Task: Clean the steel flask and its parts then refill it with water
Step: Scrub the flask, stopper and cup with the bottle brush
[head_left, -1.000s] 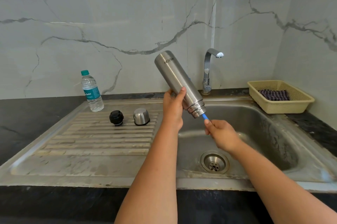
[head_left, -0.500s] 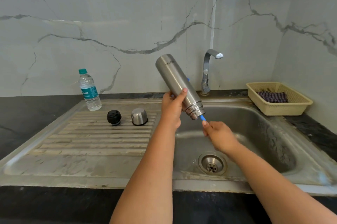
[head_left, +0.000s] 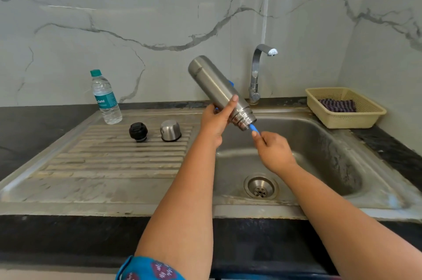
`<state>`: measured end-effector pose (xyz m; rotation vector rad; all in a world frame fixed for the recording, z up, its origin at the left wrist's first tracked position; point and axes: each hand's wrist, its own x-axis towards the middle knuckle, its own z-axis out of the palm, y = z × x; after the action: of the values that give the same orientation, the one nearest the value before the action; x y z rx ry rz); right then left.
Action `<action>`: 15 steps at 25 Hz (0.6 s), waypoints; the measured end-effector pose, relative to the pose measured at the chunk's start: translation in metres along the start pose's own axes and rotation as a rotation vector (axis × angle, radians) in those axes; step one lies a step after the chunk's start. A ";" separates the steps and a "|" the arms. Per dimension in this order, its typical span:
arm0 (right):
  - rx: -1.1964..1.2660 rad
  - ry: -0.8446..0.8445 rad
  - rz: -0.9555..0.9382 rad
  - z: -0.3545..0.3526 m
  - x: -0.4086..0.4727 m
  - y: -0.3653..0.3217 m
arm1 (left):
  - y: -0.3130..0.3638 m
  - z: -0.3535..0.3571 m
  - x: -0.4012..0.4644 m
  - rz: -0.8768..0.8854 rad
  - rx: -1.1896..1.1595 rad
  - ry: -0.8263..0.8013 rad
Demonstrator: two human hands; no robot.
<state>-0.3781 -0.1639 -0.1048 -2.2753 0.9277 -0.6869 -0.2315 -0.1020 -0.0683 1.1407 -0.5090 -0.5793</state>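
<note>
Scrubbing of the inside appears to be the step in hand. The steel flask [head_left: 217, 89] is held tilted over the sink basin [head_left: 319, 142], base up and to the far left, open mouth down and to the near right, presumably so that drips fall into the basin rather than onto the worktop [head_left: 45, 120]. The left hand [head_left: 215, 120] is wrapped round the flask's lower body, just above the threaded neck, with the thumb laid along the steel. The right hand [head_left: 272, 150] is pinched on the blue handle of a brush [head_left: 254, 128], whose far end is lost inside the flask mouth (the bristles cannot be seen).

On the ribbed drainboard [head_left: 114, 161] to the left, the black stopper [head_left: 138, 131] and the steel cup lid [head_left: 170, 130] are set side by side, apart from each other, probably parked there for their own wash. A plastic water bottle [head_left: 105, 97] stands at the far left of the drainboard, capped; it is likely kept for the refill. The tap [head_left: 259, 72] shows no running water. A beige basket [head_left: 365, 120] with a striped cloth [head_left: 338, 105] sits at the far right.
</note>
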 end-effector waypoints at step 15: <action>-0.232 0.124 -0.049 -0.007 -0.004 -0.001 | -0.011 0.001 0.004 -0.062 -0.270 0.058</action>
<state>-0.3841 -0.1625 -0.1003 -2.4883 1.0606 -0.7854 -0.2311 -0.1083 -0.0776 0.9157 -0.3347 -0.6460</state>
